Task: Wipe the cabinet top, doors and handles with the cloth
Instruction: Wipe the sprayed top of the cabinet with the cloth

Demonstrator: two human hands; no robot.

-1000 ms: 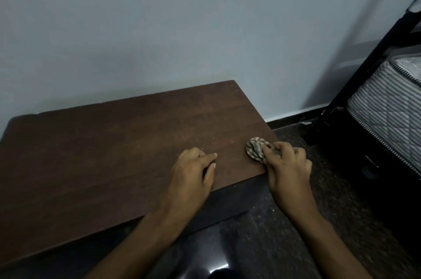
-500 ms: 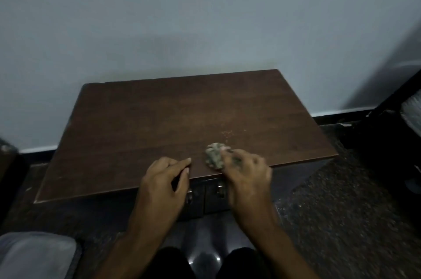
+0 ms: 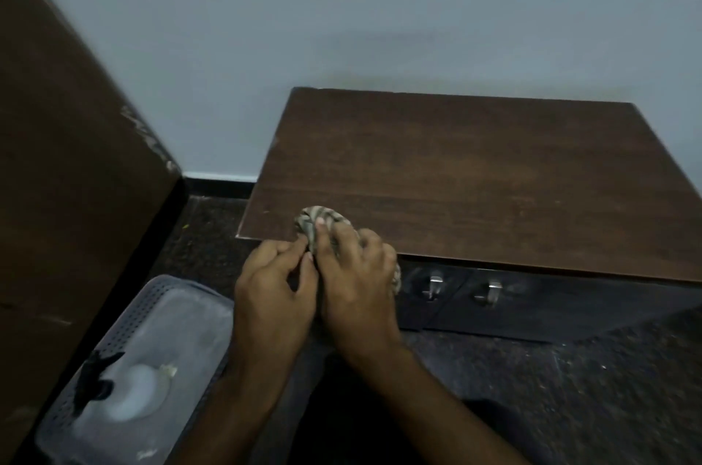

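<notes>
A low cabinet with a dark brown wooden top (image 3: 456,175) stands against the pale wall. A bunched, striped greyish cloth (image 3: 317,218) lies at the front left corner of the top, and part of it hangs over the front edge. My right hand (image 3: 355,274) presses on the cloth and grips it. My left hand (image 3: 275,282) touches the right hand at the cabinet's front edge, its fingers curled by the cloth. Below the edge are dark doors with two metal handles (image 3: 435,284), (image 3: 492,291).
A tall dark wooden panel (image 3: 68,168) rises at the left. A grey perforated plastic basket (image 3: 125,331) with a pale lid sits on the dark speckled floor (image 3: 607,388) at lower left, beside my left forearm.
My right hand has slid the cloth leftward along the front edge to the left corner. My left hand has come against the right one. The view has swung left.
</notes>
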